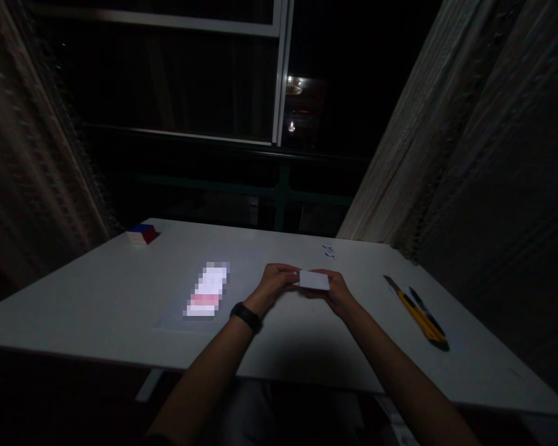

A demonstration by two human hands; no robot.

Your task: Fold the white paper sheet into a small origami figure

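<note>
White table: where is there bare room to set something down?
Bare: left side of the table, between cube and near edge; also between right hand and yellow cutter. Crowded: the middle, where left hand and right hand hold a white card, and the dark pen beside the cutter.

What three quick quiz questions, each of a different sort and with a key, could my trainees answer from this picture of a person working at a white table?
1. Multiple choice: what is held between the left hand's grip and the right hand's grip?
A. a cube
B. a white card
C. a spoon

2. Name the tool lying beside the dark pen.

3. True or false: the black wristband is on the left wrist.

Key:
1. B
2. The yellow utility knife
3. True
</note>
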